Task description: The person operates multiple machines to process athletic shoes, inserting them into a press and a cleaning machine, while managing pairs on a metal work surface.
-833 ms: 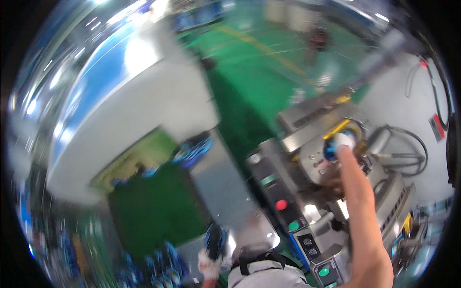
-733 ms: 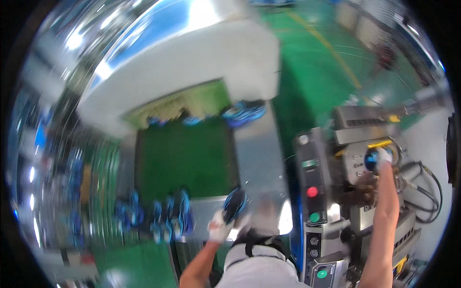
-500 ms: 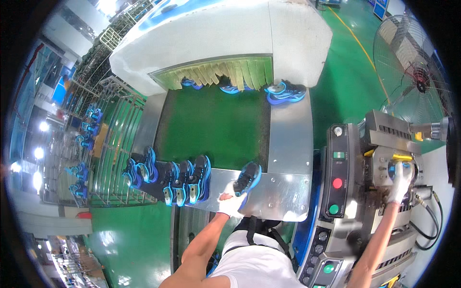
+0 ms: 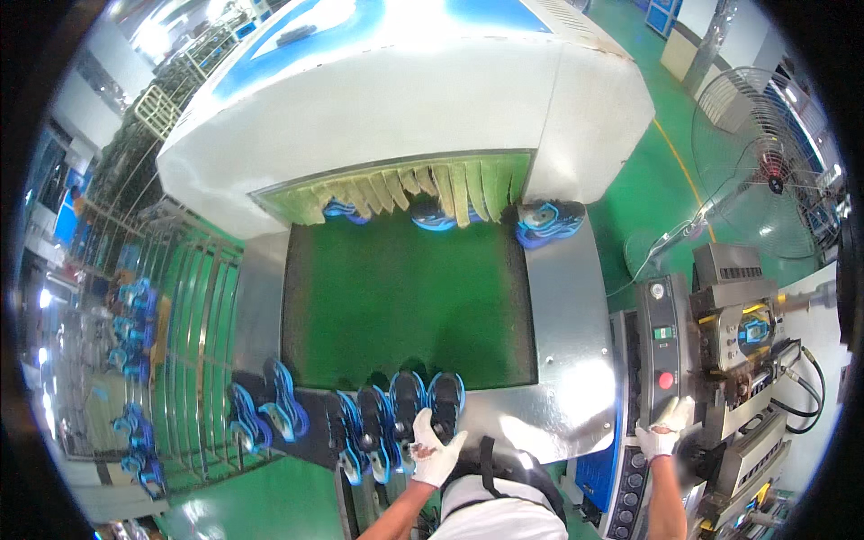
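My left hand, in a white glove, is at the heel end of a black and blue sneaker. Its thumb and fingers are spread apart around that end; whether they still touch it is hard to see. The sneaker is the rightmost of a row of several on the near metal ledge. Over the dark control panel rests my gloved right hand, fingers stretched out, below a red button. It covers the spot where a green button sits. Beyond it, a blue shoe sits in the press.
A green conveyor belt runs from a large white machine with a strip curtain. Sneakers show under the strips; another sneaker stands on the right side ledge. Left is a metal rack with shoes; far right, a fan.
The sneaker my left hand held now stands at the row's right end, and that hand has opened. My right hand has moved from the shoe in the press to the control panel. The view has shifted.
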### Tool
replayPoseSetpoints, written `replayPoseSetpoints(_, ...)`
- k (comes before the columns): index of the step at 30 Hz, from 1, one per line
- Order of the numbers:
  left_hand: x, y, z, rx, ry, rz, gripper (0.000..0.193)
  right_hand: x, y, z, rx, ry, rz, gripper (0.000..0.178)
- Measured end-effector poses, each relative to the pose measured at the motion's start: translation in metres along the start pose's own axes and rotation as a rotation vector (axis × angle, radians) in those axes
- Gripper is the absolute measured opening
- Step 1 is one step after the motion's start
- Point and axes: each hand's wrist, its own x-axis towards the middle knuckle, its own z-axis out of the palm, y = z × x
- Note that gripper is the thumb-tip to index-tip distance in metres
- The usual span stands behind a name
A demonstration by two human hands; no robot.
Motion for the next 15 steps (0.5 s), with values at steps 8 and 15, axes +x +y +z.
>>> replayPoseSetpoints(8, 0.362, -0.096, -0.04, 0.11, 0.252, 0.214, 0.043, -0.067, -0.037, 0.028, 0.215, 0.032, 0.054, 0.111)
replayPoseSetpoints(15, 0.639, -0.087, -0.086, 0.668, 0.268, 0.094, 0.062, -0.186, -0.064, 0.05, -0.179, -0.215, 0.081, 0.073)
